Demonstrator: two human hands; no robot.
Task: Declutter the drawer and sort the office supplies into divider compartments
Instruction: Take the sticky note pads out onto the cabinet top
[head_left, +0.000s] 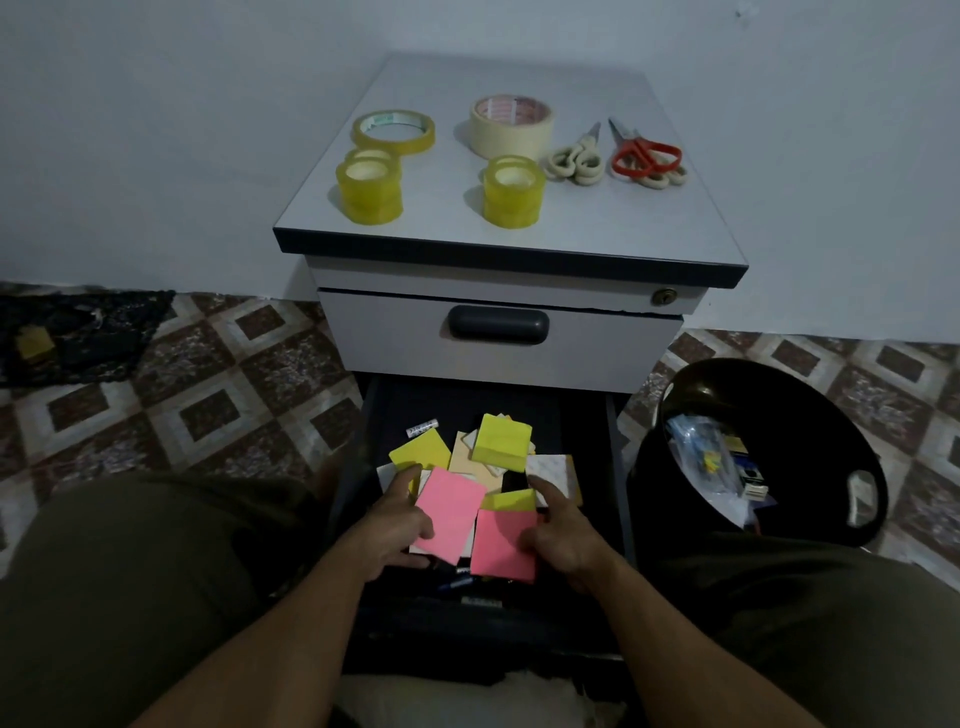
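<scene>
1. Arms: the left forearm (270, 639) and right forearm (691, 639) are bare up to the frame's lower edge.
2. Hands: the left hand (395, 525) and right hand (558, 540) are bare.
3. Legs: plain olive-drab cloth covers the left thigh (130, 571) and right thigh (831, 623); trousers or shorts cannot be told.

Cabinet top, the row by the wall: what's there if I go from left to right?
Flat yellowish tape ring → wide cream masking tape roll → cream-handled scissors → red-handled scissors.
</scene>
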